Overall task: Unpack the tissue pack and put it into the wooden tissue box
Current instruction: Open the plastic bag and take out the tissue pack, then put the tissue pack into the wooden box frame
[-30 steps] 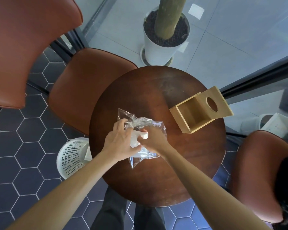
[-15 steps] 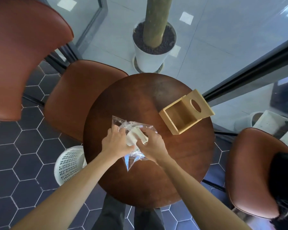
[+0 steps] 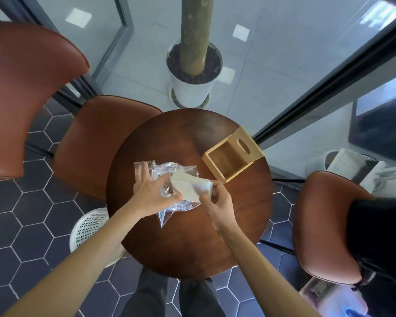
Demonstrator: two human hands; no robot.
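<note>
At frame centre, the right hand (image 3: 217, 203) pinches the tissue stack (image 3: 191, 187); the left hand (image 3: 152, 193) grips the clear wrapper (image 3: 176, 171), with the wooden tissue box (image 3: 232, 156) upper right.

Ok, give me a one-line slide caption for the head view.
Right hand pulls the tissue stack from the clear wrapper pinned by the left hand, open wooden tissue box nearby.

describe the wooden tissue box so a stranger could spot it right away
Find the round dark wooden table. At its far right edge lies the wooden tissue box, pale and lying open, its inside empty. Nothing else there is light wood with an oval slot in one panel.
</note>
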